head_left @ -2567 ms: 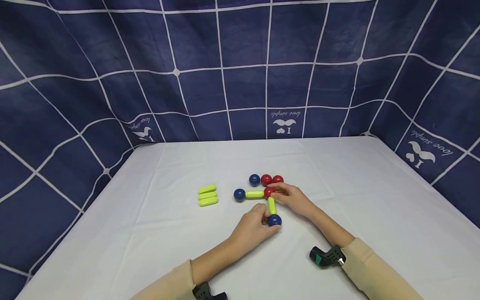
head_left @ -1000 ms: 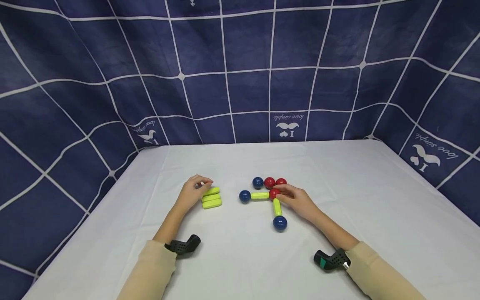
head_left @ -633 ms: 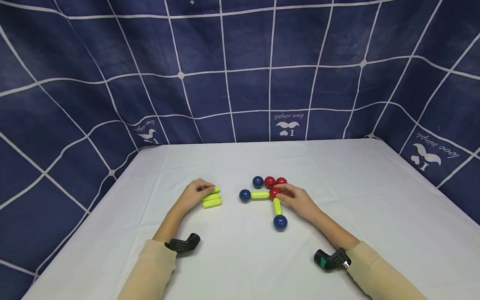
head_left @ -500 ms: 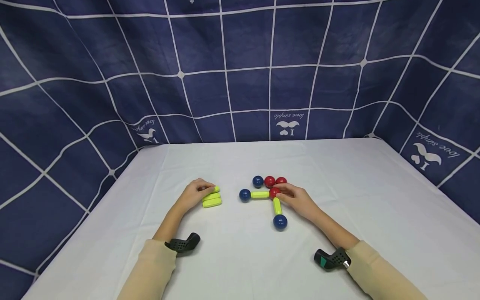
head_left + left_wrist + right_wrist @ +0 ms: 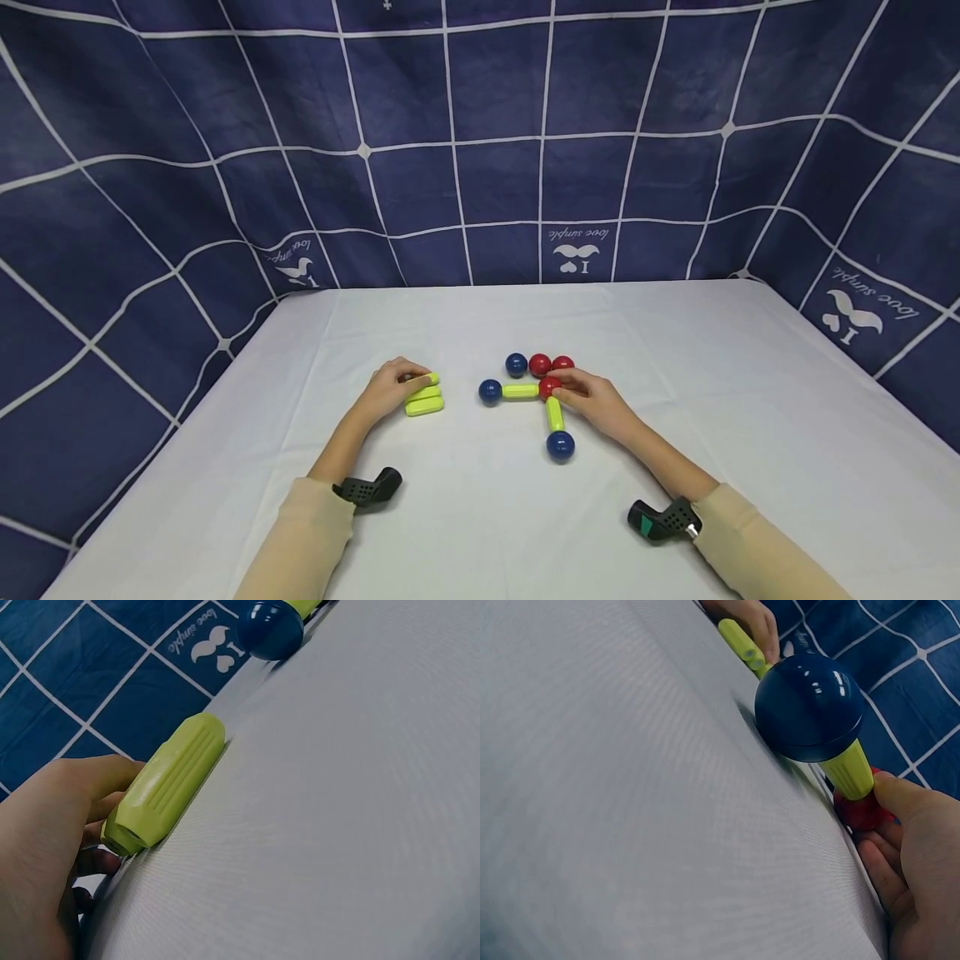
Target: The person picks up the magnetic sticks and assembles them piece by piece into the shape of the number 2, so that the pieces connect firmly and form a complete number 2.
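The left hand [image 5: 388,390] has moved off the glossy blue plastic ball [image 5: 560,446], at six o'clock of the glossy red plastic ball [image 5: 547,386], and pinches the farthest loose yellow-green plastic bar [image 5: 433,378], at nine o'clock. The right hand [image 5: 597,404] holds the red ball. Judged: joining has given way to fetching.

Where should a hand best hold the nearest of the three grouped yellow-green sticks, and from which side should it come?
Probably by its two ends, coming from above and the near side. The nearest stick lies flat, with one long side close against the middle stick, leaving little room to pinch there, while both its ends look free.
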`<state>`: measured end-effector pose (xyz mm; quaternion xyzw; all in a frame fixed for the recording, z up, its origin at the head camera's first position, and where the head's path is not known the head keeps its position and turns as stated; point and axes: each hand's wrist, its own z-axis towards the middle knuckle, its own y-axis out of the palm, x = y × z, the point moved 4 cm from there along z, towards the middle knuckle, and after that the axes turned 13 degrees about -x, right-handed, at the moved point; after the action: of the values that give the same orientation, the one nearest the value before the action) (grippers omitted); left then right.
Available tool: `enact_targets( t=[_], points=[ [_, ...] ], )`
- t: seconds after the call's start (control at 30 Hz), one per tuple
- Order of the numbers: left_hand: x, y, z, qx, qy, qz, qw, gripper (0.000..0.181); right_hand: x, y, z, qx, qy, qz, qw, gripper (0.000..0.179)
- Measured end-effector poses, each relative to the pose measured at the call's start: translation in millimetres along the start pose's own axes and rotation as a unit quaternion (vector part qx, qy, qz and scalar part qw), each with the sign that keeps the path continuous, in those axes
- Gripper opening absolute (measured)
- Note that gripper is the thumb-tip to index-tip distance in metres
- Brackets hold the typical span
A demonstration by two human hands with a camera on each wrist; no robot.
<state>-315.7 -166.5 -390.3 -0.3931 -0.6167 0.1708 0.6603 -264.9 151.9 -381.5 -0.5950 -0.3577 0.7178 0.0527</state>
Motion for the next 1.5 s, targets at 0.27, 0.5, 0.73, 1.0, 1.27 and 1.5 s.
enact_targets(
  t=[0.27, 0.5, 0.73, 1.0, 1.27, 1.5],
  points=[
    [-1.4, 0.9, -0.5, 0.015, -0.001, -0.033, 0.9993, 0.035, 15.3, 0.9, 4.2, 0.000, -0.009, 0.002, 1.0000, 0.039],
    [15.9, -0.3, -2.8, 0.020, 0.030, -0.056, 0.9978, 0.039, 13.7, 0.6, 4.6, 0.000, -0.012, -0.001, 0.9999, 0.038],
    [44.5, 3.8, -6.0, -0.019, 0.048, -0.067, 0.9964, 0.032, 11.3, 0.6, 4.5, -0.005, -0.011, 0.008, 0.9999, 0.037],
    [85.2, 17.4, -15.4, -0.094, 0.092, -0.064, 0.9892, 0.024, 13.8, 0.6, 5.5, -0.004, -0.005, 0.000, 1.0000, 0.038],
    [110.7, 45.6, -27.4, -0.229, 0.124, -0.064, 0.9634, 0.018, 12.7, -0.4, 4.9, -0.002, -0.010, -0.008, 0.9999, 0.040],
    [114.4, 69.1, -32.4, -0.288, 0.143, -0.042, 0.9460, 0.013, 13.2, -0.3, 5.1, -0.004, -0.013, -0.009, 0.9999, 0.039]
  ],
)
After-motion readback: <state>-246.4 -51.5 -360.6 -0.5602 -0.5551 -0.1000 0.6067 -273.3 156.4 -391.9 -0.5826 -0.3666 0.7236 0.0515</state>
